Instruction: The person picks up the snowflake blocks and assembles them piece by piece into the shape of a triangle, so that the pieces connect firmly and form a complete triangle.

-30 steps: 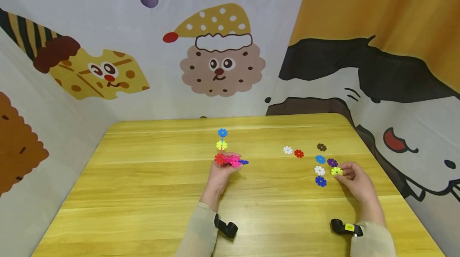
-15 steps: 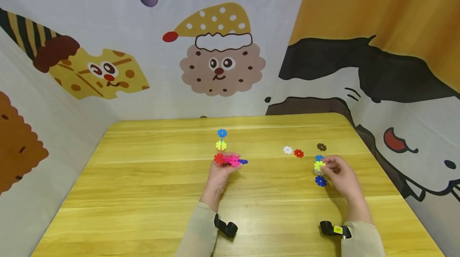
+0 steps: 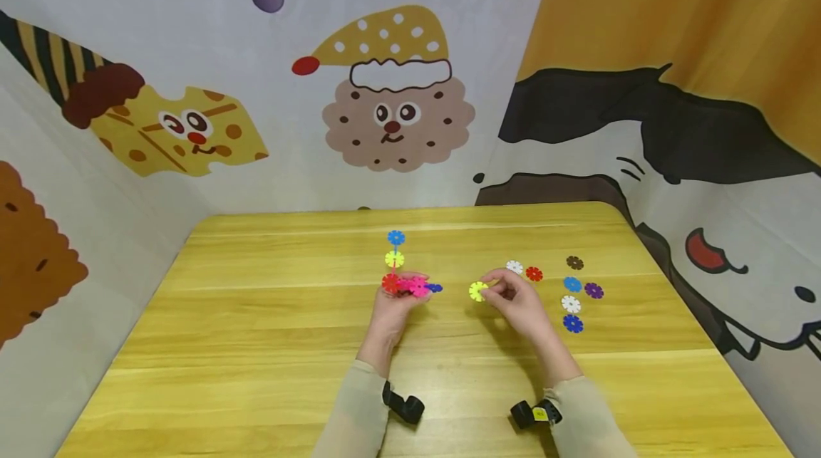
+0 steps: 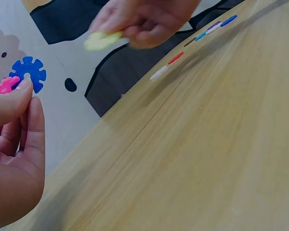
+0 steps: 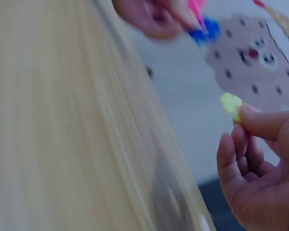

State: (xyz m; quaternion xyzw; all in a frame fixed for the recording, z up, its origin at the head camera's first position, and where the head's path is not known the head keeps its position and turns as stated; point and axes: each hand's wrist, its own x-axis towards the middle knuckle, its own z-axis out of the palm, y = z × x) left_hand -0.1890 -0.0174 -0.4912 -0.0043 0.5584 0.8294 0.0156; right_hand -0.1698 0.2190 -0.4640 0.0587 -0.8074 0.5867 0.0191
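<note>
My left hand (image 3: 393, 312) pinches a chain of joined notched plastic discs above the table. In the head view, a light blue disc (image 3: 396, 237) tops the chain, with a yellow disc (image 3: 394, 258) under it. Lower down come a red disc (image 3: 390, 283), a pink disc (image 3: 419, 286) and, at the right end, a dark blue disc (image 4: 28, 74). My right hand (image 3: 522, 305) holds a loose yellow disc (image 3: 477, 291) by its edge between thumb and fingers. That disc is to the right of the chain, apart from it.
Loose discs lie on the wooden table (image 3: 256, 344) at the right: white (image 3: 514, 267), red (image 3: 534, 273), brown (image 3: 574, 263), light blue (image 3: 573, 284), purple (image 3: 594, 290), another white (image 3: 570, 304) and dark blue (image 3: 574, 323). A printed curtain (image 3: 256, 52) hangs behind the table.
My right hand has carried the yellow disc leftward from beside the loose discs, over the white one, toward the left hand. The left hand and its chain have stayed almost still.
</note>
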